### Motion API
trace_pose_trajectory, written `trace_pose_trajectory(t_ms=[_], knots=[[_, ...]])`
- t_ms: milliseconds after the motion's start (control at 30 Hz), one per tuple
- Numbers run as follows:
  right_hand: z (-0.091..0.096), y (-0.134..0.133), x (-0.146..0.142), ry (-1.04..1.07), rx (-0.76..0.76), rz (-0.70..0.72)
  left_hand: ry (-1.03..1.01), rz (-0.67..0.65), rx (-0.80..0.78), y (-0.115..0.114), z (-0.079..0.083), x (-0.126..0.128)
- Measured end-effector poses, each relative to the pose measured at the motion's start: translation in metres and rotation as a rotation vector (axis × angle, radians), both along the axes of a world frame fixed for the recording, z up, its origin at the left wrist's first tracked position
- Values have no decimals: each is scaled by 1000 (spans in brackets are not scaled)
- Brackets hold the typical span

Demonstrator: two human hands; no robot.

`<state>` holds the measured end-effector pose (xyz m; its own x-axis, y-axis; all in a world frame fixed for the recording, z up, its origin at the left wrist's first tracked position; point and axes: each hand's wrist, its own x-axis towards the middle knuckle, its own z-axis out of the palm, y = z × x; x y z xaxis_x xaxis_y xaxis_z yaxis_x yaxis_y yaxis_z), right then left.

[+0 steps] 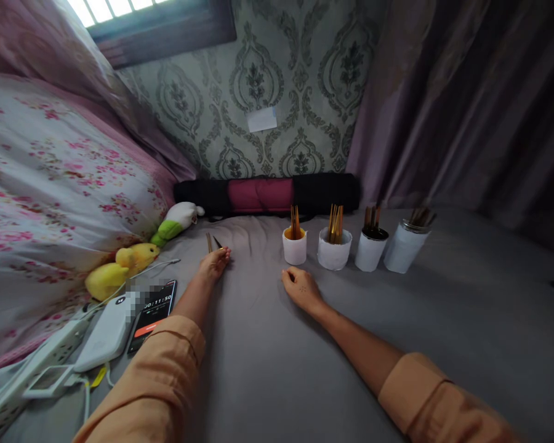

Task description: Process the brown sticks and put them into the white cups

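Observation:
My left hand (215, 263) is closed around a few thin brown sticks (209, 242), whose ends poke out past the fingers, one of them dark and slanted. My right hand (301, 288) rests on the grey sheet with its fingers curled in; anything inside them is hidden. Just beyond it stands a small white-wrapped cup (295, 252) with a yellow inside and upright golden sticks. To its right are a wider white cup (334, 255) with golden sticks, a dark-rimmed white cup (370, 253) with brown sticks, and a tilted-looking white can (405, 249) with darker sticks.
On the left lie a phone (153, 315) showing a timer, a white power bank (107, 332), a power strip (37, 375) with cables, and plush toys (120, 267). A black and maroon roll (263, 195) lies along the wall. Curtains (443, 111) hang at right.

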<state>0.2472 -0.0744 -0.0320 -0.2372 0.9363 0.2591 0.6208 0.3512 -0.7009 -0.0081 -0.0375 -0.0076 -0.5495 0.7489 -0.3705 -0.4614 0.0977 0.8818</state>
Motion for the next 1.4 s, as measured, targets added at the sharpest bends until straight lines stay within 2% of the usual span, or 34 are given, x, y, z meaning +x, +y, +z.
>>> trace_pose_trajectory(t_ms=[367,800,1400], knots=[[-2,2,-1,-9,11,0,47,-22,130,-7,-10,15],[-1,1,0,4,-19,1,84,-126,213,-27,-5,62],[4,-1,2,102,-57,36,173,-281,241,-59,-14,120]])
